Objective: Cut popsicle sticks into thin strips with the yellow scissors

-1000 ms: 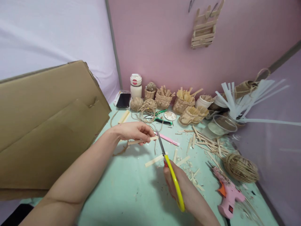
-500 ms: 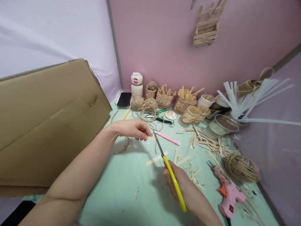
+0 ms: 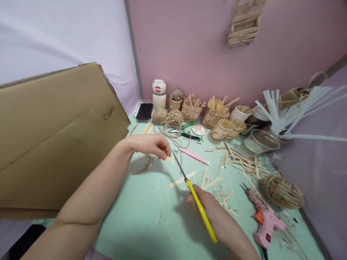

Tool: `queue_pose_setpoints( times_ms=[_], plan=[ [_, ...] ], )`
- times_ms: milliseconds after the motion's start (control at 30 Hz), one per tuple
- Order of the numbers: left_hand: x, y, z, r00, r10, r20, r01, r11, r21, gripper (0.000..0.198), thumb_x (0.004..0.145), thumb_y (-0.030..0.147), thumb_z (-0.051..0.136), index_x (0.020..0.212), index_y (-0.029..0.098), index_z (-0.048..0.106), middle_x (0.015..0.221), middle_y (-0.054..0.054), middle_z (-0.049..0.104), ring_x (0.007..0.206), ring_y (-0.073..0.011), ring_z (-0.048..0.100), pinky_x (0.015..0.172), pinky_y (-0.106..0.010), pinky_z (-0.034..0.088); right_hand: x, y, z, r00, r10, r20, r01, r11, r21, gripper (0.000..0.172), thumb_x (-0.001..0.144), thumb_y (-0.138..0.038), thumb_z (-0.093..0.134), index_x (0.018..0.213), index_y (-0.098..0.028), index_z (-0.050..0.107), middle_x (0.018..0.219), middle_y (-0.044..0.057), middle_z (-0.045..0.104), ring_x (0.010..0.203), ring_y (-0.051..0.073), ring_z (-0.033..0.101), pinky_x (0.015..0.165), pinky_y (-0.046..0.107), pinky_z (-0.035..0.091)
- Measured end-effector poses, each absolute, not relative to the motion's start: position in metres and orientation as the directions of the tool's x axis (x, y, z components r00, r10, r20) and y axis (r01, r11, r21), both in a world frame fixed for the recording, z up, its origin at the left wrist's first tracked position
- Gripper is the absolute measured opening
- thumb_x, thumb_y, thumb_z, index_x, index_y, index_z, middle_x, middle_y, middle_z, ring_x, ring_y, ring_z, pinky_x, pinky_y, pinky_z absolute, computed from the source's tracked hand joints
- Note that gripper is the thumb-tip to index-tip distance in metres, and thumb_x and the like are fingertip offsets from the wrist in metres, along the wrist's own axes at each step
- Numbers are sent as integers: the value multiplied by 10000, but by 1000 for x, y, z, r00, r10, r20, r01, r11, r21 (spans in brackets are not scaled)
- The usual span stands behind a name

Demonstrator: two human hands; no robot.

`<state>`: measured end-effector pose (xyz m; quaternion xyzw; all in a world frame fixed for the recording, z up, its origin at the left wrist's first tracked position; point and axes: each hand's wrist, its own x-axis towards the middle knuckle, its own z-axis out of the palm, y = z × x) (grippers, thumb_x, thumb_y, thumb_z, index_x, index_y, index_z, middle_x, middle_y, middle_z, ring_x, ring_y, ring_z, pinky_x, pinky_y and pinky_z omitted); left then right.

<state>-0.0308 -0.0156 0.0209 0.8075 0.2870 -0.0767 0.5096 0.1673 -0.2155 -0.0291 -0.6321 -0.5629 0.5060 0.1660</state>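
Note:
Over the middle of the table, my left hand [image 3: 155, 145] pinches a pale wooden strip [image 3: 170, 159], whose short end sticks out to the right of my fingertips. My right hand [image 3: 207, 206] is wrapped round yellow-handled scissors [image 3: 200, 207]. The blades point up and left, with their tips just right of the strip. Below the blades lies a loose wooden strip [image 3: 182, 180] on the table. Behind them rests a pink craft knife [image 3: 194, 156]. A dark twine piece [image 3: 145, 167] lies under my left hand.
A large cardboard sheet [image 3: 59, 137] stands at the left. Green-handled pliers [image 3: 191, 136], twine balls and stick-filled baskets [image 3: 215, 117] line the back. At right are scattered sticks [image 3: 241, 160], a twine ball [image 3: 282, 192], a pink glue gun [image 3: 267, 220] and a plastic cup [image 3: 258, 143].
My left hand has shifted slightly left with the strip, and the scissor tips have moved a little left and down. The whole view has also shifted a little.

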Motion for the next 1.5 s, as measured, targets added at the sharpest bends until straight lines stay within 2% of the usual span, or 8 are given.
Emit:
queue_pose_setpoints(
  times_ms=[367, 600, 833, 1100, 1267, 1333, 1400, 1500],
  plan=[
    [-30, -16, 21, 812, 373, -448, 567, -327, 756, 181, 703, 271, 652, 855, 176, 675, 737, 13, 653, 663, -102, 551, 577, -184, 385, 167, -214, -27, -147, 867, -477, 591, -310, -745, 220, 869, -392, 426, 743, -213, 443, 642, -23, 476, 611, 146, 440, 558, 255, 313],
    [-33, -15, 24, 805, 383, -454, 576, -313, 755, 148, 717, 241, 630, 840, 162, 645, 712, 20, 622, 655, -91, 527, 582, -179, 387, 169, -216, -34, -107, 883, -457, 491, -352, -797, 238, 889, -394, 432, 732, -218, 463, 543, -47, 448, 545, 132, 435, 514, 237, 303],
    [-37, -14, 28, 790, 476, -386, 494, -122, 861, 174, 724, 272, 646, 830, 159, 566, 740, 12, 610, 703, -103, 564, 631, -208, 431, 171, -216, -41, -17, 925, -380, 444, -333, -832, 366, 903, -556, 375, 759, -226, 436, 535, -58, 428, 490, 121, 394, 469, 232, 296],
    [-38, -12, 22, 736, 545, -401, 451, 47, 891, 284, 676, 312, 707, 859, 164, 549, 772, -1, 641, 705, -108, 599, 618, -223, 475, 169, -214, -48, -25, 935, -355, 424, -311, -850, 315, 923, -512, 359, 768, -238, 375, 514, -83, 365, 447, 110, 357, 467, 237, 303],
    [-42, -6, 17, 734, 557, -387, 436, 50, 899, 270, 668, 295, 700, 857, 166, 557, 792, -5, 643, 705, -113, 607, 638, -244, 500, 166, -215, -45, 16, 934, -358, 420, -331, -845, 315, 924, -512, 351, 766, -240, 376, 507, -80, 371, 451, 114, 356, 463, 234, 295],
    [-48, 1, 13, 641, 672, -370, 522, -28, 853, 247, 672, 291, 681, 865, 172, 582, 810, -7, 652, 731, -123, 616, 656, -244, 503, 167, -214, -46, 10, 937, -350, 412, -323, -852, 323, 912, -524, 374, 763, -238, 386, 516, -74, 383, 469, 119, 373, 469, 235, 303],
    [-58, 11, 7, 443, 848, -292, 670, -96, 737, 209, 676, 277, 655, 850, 173, 607, 798, -11, 657, 735, -135, 617, 654, -237, 493, 168, -213, -47, -3, 941, -338, 408, -307, -860, 331, 908, -533, 381, 760, -237, 386, 521, -71, 389, 479, 122, 385, 475, 237, 313],
    [-72, 28, -7, 190, 971, -144, 793, -66, 606, 142, 688, 223, 597, 815, 160, 609, 809, -56, 658, 802, -183, 610, 682, -262, 467, 169, -211, -47, -6, 942, -335, 412, -303, -859, 330, 913, -530, 364, 757, -239, 366, 517, -74, 381, 472, 122, 382, 474, 240, 314]
  ],
)
